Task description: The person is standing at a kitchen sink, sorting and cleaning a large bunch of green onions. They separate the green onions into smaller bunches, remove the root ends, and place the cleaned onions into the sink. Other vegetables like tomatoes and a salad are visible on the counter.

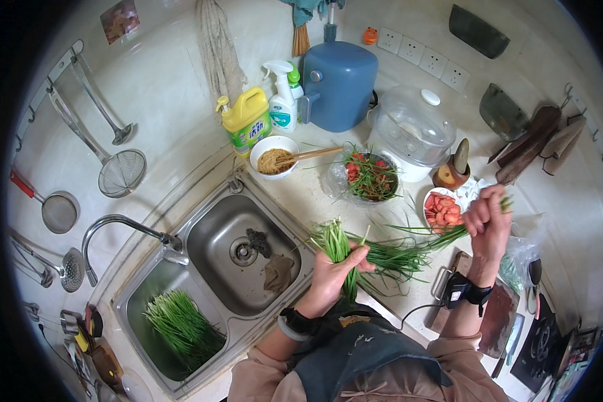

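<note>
My left hand [342, 269] is closed around a bunch of green chives [335, 238], with the pale stem ends sticking up past the thumb. Raised over the counter at the right, my right hand [488, 211] grips a thinner bunch of chives [444, 237], whose leaves trail left. More chives [394, 259] lie loose on the counter between the hands. A thick bundle of chives [181, 321] rests in the left sink basin. Beyond my hands stand a bowl of red pieces and green strands [372, 176] and a white bowl of red slices [441, 208].
The right sink basin [216, 226] holds a cloth [278, 274]. A noodle bowl [274, 157] with chopsticks, a yellow detergent jug [248, 120], a blue appliance [339, 85] and a clear-lidded steamer [412, 130] line the back. A cutting board [497, 316] and knife [512, 334] lie right.
</note>
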`<state>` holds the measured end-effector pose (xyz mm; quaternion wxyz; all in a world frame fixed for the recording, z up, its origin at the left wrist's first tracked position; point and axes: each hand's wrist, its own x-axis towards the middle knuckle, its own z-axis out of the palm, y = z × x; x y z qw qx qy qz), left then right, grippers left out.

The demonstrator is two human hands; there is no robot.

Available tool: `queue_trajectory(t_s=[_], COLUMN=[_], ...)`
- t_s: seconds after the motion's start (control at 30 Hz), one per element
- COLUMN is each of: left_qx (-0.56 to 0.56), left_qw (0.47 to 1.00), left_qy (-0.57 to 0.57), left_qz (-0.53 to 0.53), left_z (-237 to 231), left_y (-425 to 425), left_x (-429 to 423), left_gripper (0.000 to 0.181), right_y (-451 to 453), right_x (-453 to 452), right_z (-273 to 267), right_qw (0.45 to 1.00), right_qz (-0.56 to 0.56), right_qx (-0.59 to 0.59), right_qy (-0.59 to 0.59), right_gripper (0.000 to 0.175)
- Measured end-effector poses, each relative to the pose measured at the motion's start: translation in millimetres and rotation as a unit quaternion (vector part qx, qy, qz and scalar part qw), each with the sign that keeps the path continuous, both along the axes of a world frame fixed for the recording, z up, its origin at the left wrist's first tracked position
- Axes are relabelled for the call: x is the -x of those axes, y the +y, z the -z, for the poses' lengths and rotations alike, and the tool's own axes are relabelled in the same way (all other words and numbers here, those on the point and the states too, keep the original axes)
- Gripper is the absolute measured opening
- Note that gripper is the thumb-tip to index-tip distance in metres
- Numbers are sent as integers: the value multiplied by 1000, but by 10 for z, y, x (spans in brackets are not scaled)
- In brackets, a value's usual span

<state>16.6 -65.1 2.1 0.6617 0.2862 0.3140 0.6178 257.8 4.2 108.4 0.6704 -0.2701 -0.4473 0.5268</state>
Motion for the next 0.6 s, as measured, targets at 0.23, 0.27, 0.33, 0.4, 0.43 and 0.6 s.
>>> queue_trajectory(t_s=[0.23, 0.27, 0.33, 0.4, 0.43, 0.6], left_qx=[-10, -10, 4, 6, 8, 14], left_qw=[996, 997, 997, 998, 997, 998], left_qy=[37, 43, 41, 46, 50, 35], left_qz=[75, 67, 62, 52, 56, 59], left_z=[-72, -76, -130, -122, -126, -162], left_y=[-55, -65, -72, -73, -78, -85], left_x=[-98, -114, -85, -46, -27, 5], left_gripper=[14, 16, 17, 18, 19, 20], right_y=[-328, -349, -358, -350, -331, -211], right_x=[833, 844, 871, 883, 857, 775], right_z=[449, 445, 425, 458, 459, 443], right_qw=[929, 934, 940, 946, 951, 983], right_qz=[-211, -229, -217, -157, -144, -105], right_qx=[98, 126, 144, 125, 134, 120], right_qy=[-287, -245, -219, -254, -241, -97], right_gripper=[14, 13, 14, 17, 18, 22])
